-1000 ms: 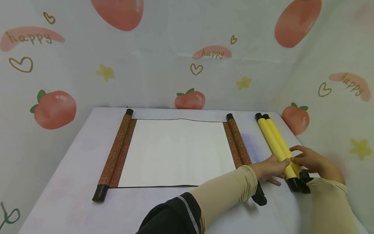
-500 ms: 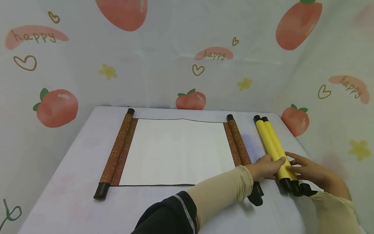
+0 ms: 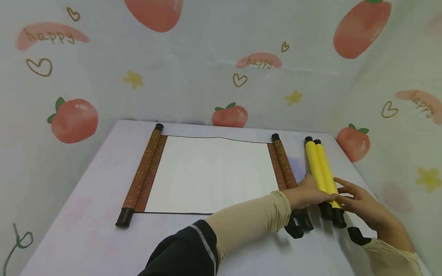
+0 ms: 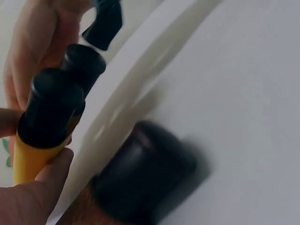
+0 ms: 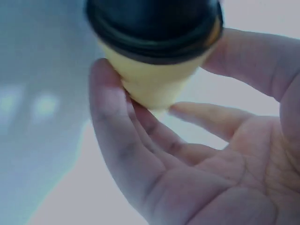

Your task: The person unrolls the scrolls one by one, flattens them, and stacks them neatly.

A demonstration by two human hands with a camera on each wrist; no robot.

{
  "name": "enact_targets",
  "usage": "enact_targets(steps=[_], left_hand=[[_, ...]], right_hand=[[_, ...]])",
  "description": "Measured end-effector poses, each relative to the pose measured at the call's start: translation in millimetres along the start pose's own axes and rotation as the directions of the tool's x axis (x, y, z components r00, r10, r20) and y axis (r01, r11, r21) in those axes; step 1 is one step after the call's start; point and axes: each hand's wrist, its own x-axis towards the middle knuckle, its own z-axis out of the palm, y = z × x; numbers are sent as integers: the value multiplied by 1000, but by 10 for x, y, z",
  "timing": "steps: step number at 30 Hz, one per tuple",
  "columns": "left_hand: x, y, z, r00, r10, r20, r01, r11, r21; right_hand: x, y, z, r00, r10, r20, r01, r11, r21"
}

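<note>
Backdrop [image 3: 193, 57] behind the scroll, pale, printed with red fruit, hearts, yellow flowers and "happy"; table [image 3: 86, 237] under it, white-covered; the scroll [image 3: 214, 176] itself lies unrolled, its sheet blank white, a brown patterned rod [image 3: 141, 168] along its left side and its twin [image 3: 284, 163] along its right; your tan left sleeve [image 3: 248, 218] crosses its lower right corner.

Two yellow rolls [image 3: 314, 165] sit to the right of the scroll, side by side and touching, roughly in line with its right rod; you cannot tell whether their near ends touch the table.

Your left hand [image 3: 307, 193], between scroll and rolls, grips the pair near the lower ends, thumb across the top; your right hand [image 3: 367, 209], beyond the rolls from the scroll, has fingers and thumb curled round the outer roll; black caps [image 3: 339, 217] finish the rolls' ends.
</note>
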Motion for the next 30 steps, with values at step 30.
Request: enact_targets(steps=[30], left_hand=[[-1543,-379,-1874,951,305,-51,-307,951,-30]], right_hand=[[421,-1432,1574,823,-564,-76,562,785,261]])
